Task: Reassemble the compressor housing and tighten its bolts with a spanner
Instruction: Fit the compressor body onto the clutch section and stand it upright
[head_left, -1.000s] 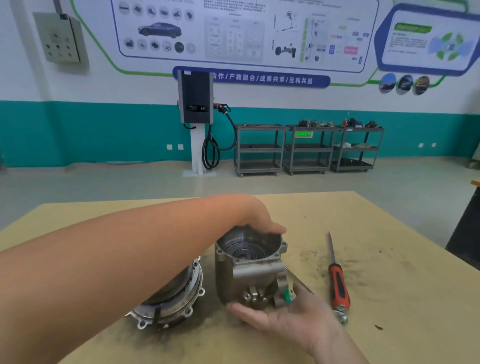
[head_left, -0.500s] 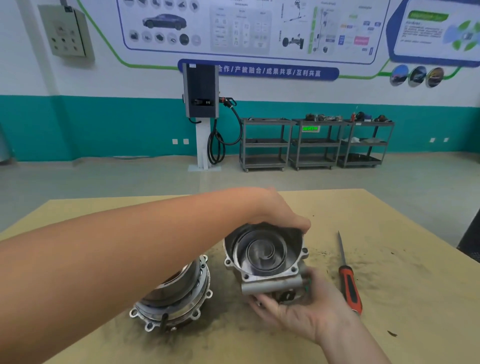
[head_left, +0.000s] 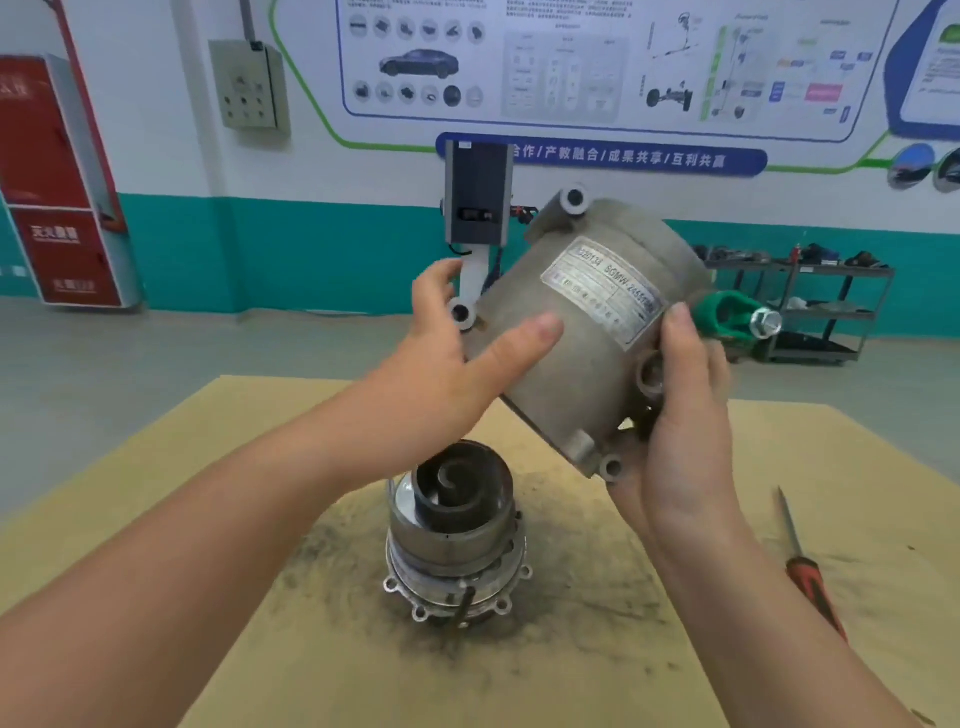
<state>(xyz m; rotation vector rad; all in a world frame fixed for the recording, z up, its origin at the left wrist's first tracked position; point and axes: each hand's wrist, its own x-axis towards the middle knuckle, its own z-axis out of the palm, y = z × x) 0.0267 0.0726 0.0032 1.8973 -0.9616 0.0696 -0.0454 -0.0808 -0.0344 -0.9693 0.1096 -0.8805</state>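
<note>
Compressor housing (head_left: 582, 332) held in the air above the table (head_left: 649, 649), tilted, its open end facing down and away from the camera, label uppermost. The left hand (head_left: 447, 364) rests against its near flank with thumb laid along the shell and fingers (head_left: 436, 280) spread by a mounting lug; the right hand (head_left: 680, 415) wraps the lower flange end, thumb curled over the rim. A green cap (head_left: 724, 314) projects beside a port fitting. The scroll assembly (head_left: 457, 530) stands upright on the table directly below, spiral facing up (its bolt-holed flange at the base).

To seat the housing well, it likely needs to be brought level over the scroll, then turned until flange lugs meet the base holes before lowering; forcing it down tilted risks jamming.

Compared with half a second ago, the housing has been lifted from the table and turned over, and the view has shifted left. The red-handled screwdriver (head_left: 810, 582) lies at the right.
</note>
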